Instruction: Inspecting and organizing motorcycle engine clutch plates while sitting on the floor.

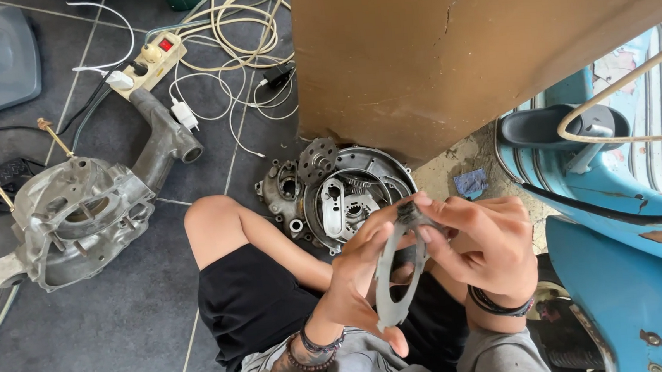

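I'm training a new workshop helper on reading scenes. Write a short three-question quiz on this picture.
1. True or false: both hands, the left hand and the right hand, grip the flat grey metal plate.
2. What lies on the tiled floor just beyond the knee? A) round engine cover B) a hammer C) a tyre
3. On which side of the person does the blue scooter body stand?

Key: 1 true; 2 A; 3 the right.
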